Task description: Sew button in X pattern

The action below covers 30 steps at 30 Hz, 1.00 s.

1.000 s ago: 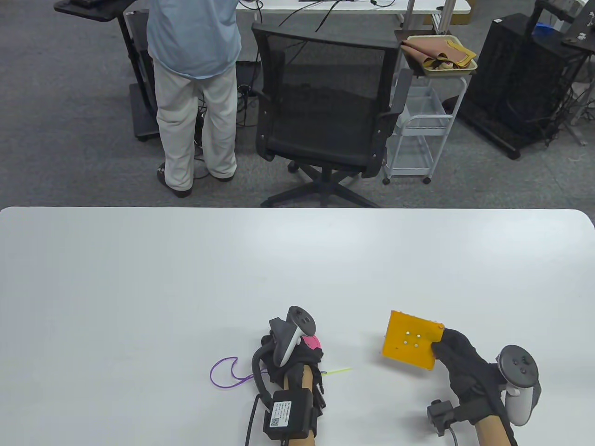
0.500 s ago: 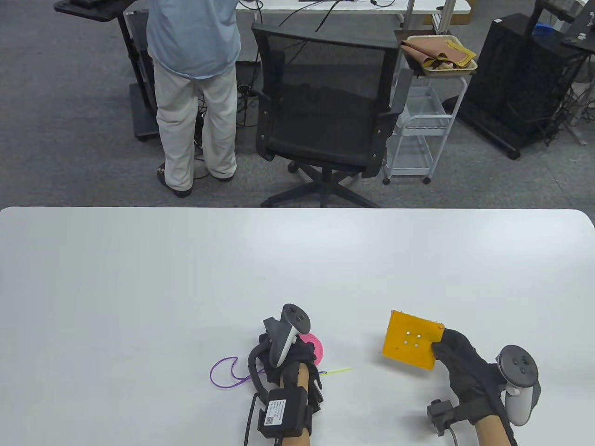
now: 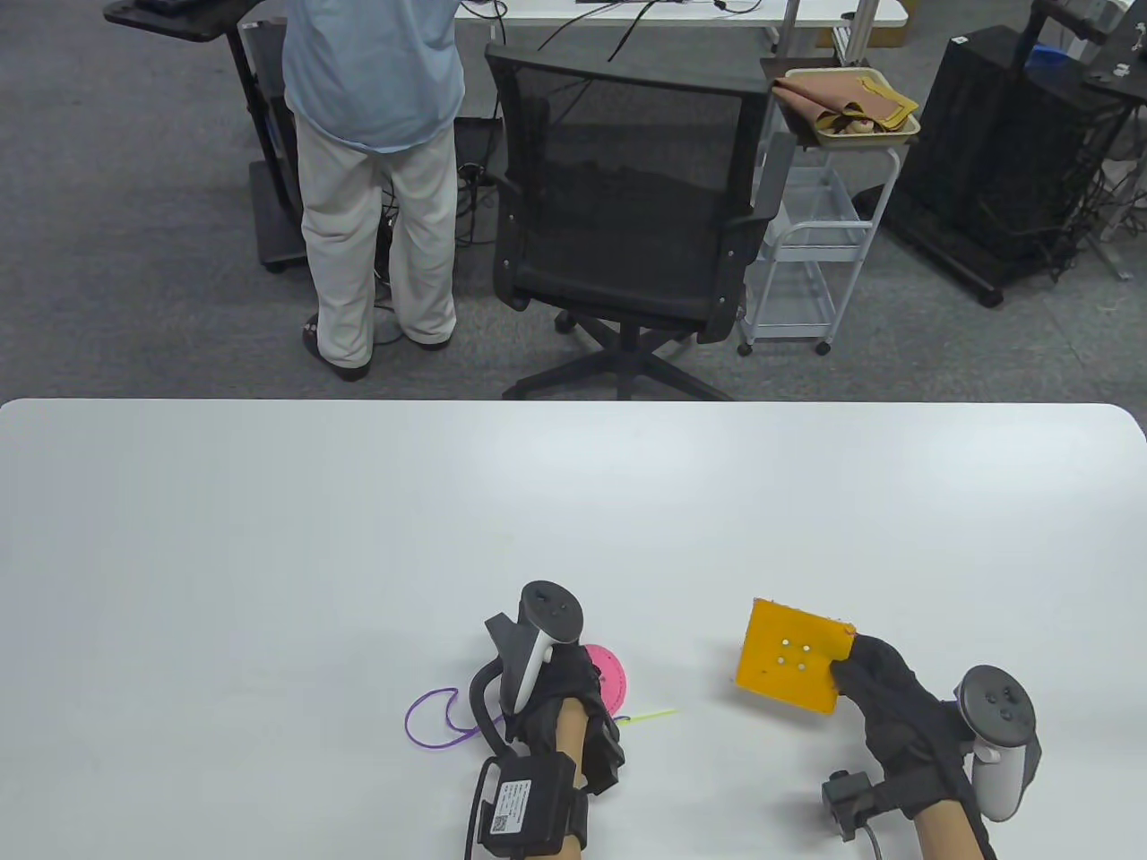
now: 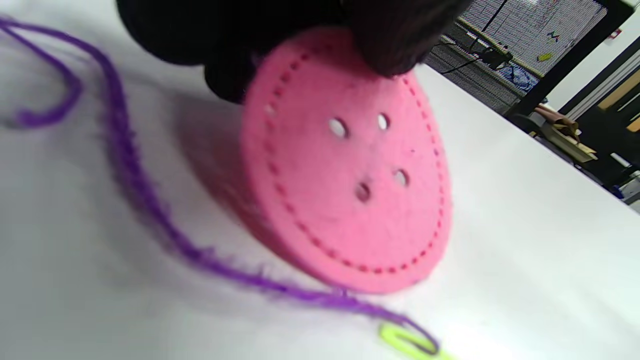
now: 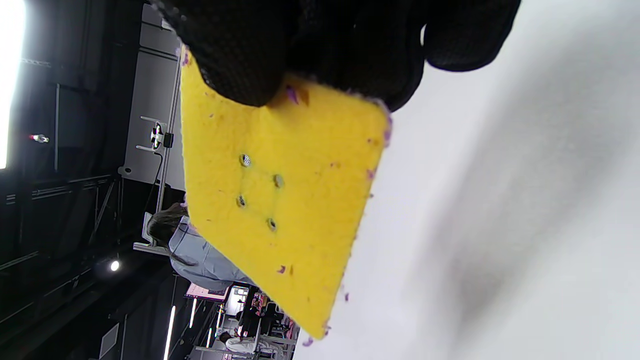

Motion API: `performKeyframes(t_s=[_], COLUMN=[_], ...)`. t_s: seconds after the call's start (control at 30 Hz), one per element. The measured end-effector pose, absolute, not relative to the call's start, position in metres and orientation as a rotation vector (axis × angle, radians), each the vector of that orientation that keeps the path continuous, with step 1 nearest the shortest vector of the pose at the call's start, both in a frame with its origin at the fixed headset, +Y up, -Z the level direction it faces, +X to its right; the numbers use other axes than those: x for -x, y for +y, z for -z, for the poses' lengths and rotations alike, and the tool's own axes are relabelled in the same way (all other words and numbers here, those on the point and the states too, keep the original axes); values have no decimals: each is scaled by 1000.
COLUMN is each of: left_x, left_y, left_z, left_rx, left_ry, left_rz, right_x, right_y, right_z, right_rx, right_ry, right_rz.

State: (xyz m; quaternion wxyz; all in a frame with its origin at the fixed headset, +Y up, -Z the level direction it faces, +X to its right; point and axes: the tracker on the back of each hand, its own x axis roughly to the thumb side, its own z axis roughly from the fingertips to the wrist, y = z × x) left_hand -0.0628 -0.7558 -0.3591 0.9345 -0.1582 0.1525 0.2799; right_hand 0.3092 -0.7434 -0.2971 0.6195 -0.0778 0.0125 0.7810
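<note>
A pink felt button point(image 3: 607, 679) point(image 4: 345, 170) with several holes is tilted up off the table, its lower edge on the surface. My left hand point(image 3: 560, 685) pinches its upper rim between fingertips point(image 4: 395, 45). A purple yarn point(image 3: 430, 717) point(image 4: 130, 165) loops left of that hand and ends at a yellow-green needle point(image 3: 652, 715) point(image 4: 407, 342) lying flat. My right hand point(image 3: 883, 694) pinches a corner of the yellow felt square point(image 3: 790, 658) point(image 5: 280, 200), which has several holes and is held just above the table.
The white table point(image 3: 358, 537) stretches wide beyond the hands. Past its far edge stand a black office chair point(image 3: 627, 206), a white cart point(image 3: 806, 260) and a person point(image 3: 376, 170) with their back turned.
My left hand has shifted left and back, uncovering more of the pink button and tilting it up. The right hand and the yellow square have stayed put.
</note>
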Motion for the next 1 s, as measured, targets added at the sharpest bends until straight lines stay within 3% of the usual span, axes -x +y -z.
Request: performKeyframes(t_s=[0.57, 1.0], left_x=[61, 28], left_y=[-701, -693], left_z=[312, 278], left_rx=[-77, -92], left_ry=[56, -135], left_rz=[-859, -1124], right_x=[-305, -294], right_y=[-746, -749], right_z=[297, 297], right_rx=[177, 133], right_ry=[31, 50], right_rz=[-1826, -1877])
